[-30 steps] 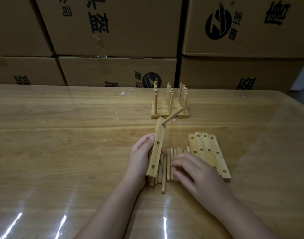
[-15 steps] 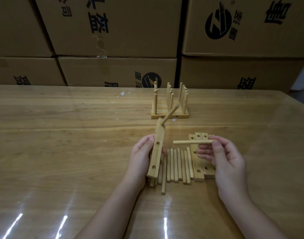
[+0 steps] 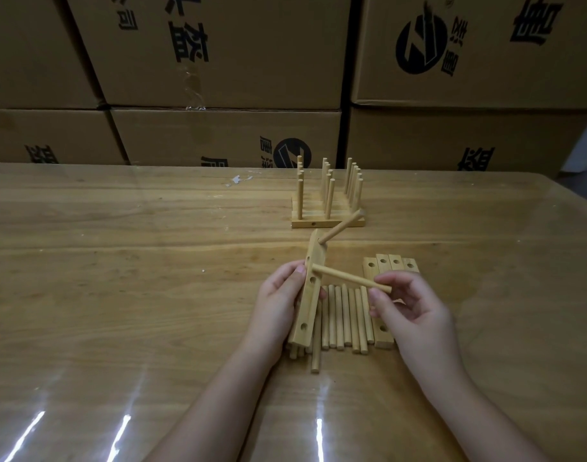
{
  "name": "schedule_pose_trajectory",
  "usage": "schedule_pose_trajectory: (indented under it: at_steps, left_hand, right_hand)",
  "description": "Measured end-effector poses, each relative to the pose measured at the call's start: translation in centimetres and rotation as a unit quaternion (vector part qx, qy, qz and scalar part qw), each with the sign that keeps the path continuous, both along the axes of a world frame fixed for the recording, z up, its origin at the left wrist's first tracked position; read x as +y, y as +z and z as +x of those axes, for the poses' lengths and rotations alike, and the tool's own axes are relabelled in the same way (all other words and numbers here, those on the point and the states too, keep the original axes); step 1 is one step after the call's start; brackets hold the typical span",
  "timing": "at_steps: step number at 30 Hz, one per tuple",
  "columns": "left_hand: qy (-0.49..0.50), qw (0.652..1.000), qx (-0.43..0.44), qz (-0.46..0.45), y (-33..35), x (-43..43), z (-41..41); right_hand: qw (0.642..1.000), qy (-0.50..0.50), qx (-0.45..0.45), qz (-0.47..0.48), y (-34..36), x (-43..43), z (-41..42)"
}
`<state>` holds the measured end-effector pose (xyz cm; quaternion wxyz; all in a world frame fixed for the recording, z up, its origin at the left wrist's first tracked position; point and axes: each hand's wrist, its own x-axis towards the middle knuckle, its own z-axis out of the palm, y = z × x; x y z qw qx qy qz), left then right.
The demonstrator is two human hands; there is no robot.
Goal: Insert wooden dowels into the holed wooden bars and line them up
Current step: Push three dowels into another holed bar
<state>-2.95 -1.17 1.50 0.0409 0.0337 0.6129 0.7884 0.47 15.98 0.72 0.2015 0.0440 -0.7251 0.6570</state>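
Observation:
My left hand (image 3: 276, 303) grips a holed wooden bar (image 3: 308, 295), tilted on its edge, with one dowel (image 3: 340, 231) stuck in its top hole. My right hand (image 3: 410, 311) pinches a second dowel (image 3: 352, 279) by its right end; the dowel's left tip touches the bar near its second hole. Several loose dowels (image 3: 343, 316) lie side by side on the table under my hands. Several bare holed bars (image 3: 390, 263) lie to the right, partly hidden by my right hand. Finished bars with upright dowels (image 3: 328, 201) stand lined up farther back.
The wooden table (image 3: 119, 278) has a glossy cover with light glare near its front edge. Stacked cardboard boxes (image 3: 219, 61) form a wall right behind the table. The table's right edge (image 3: 578, 201) slants off at the far right.
My right hand picked a dowel from the loose pile, lifted it, and brought its tip left to the bar. My left hand kept the bar in place.

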Motion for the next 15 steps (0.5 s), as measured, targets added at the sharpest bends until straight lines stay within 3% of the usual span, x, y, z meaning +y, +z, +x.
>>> schedule_pose_trajectory:
  at_steps: [4,15]
  left_hand:
    - [-0.001,1.0,0.005,-0.008,-0.03,-0.02,-0.01]
    - [-0.003,1.0,0.002,-0.019,0.07,-0.05,-0.01]
  right_hand:
    - [0.999,-0.007,0.007,0.032,-0.08,0.06,0.11]
    - [0.995,-0.082,0.06,0.01,0.3,0.37,-0.01]
